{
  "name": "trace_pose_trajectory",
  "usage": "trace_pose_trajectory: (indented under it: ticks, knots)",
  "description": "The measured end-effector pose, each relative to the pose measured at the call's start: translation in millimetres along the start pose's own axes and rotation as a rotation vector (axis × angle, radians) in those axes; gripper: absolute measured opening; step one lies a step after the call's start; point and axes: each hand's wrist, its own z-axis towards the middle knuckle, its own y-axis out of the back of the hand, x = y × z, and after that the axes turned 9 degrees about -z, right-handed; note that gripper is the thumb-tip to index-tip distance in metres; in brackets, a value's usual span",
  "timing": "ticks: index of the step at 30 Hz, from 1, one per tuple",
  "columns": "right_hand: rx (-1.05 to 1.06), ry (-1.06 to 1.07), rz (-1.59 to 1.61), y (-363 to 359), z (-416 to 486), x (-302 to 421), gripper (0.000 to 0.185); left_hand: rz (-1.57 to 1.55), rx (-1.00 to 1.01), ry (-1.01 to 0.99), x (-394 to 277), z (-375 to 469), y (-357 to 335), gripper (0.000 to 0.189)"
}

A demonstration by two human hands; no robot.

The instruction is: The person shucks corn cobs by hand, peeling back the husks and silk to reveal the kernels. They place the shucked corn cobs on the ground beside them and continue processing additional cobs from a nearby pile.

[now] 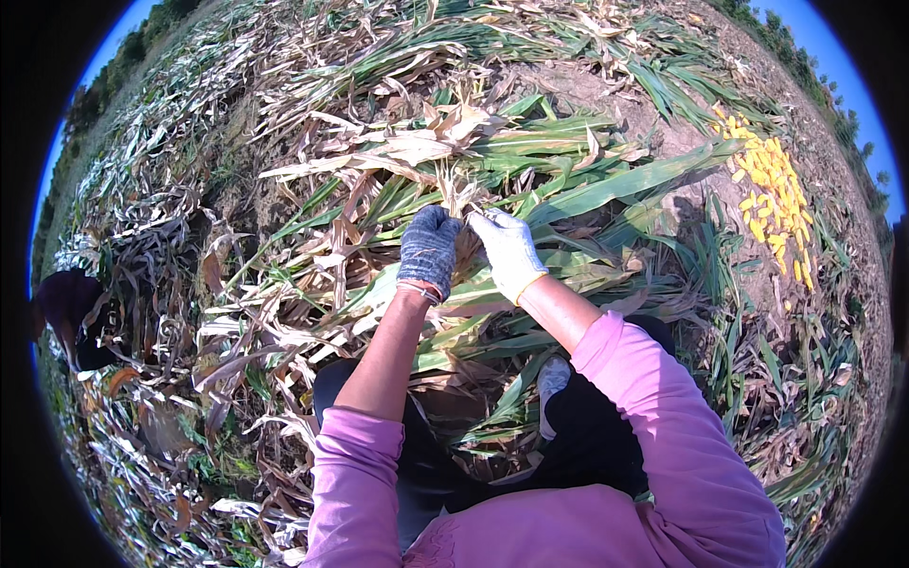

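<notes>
My left hand [429,248], in a dark grey knitted glove, is closed around dry corn husks [452,188] in front of me. Close beside it on the right, my right hand [507,252], in a white knitted glove with a yellow cuff, pinches the husk's edge with thumb and fingertips. Pale husk leaves spread upward beyond the hands. Whether a cob is inside is hidden by the gloves. Under and around both hands lie cut corn stalks with green leaves [611,188] and dry, tan ones.
Yellow husked corn cobs [774,192] lie heaped on bare soil at the right. Another person [69,312] in dark clothing is at the far left edge. My shoe [552,394] rests among the stalks below. Trees [809,64] line the field's far edge.
</notes>
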Motion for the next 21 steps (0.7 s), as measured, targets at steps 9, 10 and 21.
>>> trace_pose_trajectory:
  ticks: [9, 10, 21]
  knots:
    - [-0.038, -0.142, 0.407, -3, -6, 13, 0.011, -0.052, 0.029, 0.115, -7, 2, 5, 0.017]
    - [-0.06, -0.139, 0.373, -3, -5, 14, 0.011, -0.036, 0.025, 0.143, -8, 1, 4, 0.019]
    - [0.015, -0.087, 0.174, -3, 4, 7, 0.011, 0.308, -0.025, -0.127, -9, -15, -2, 0.036]
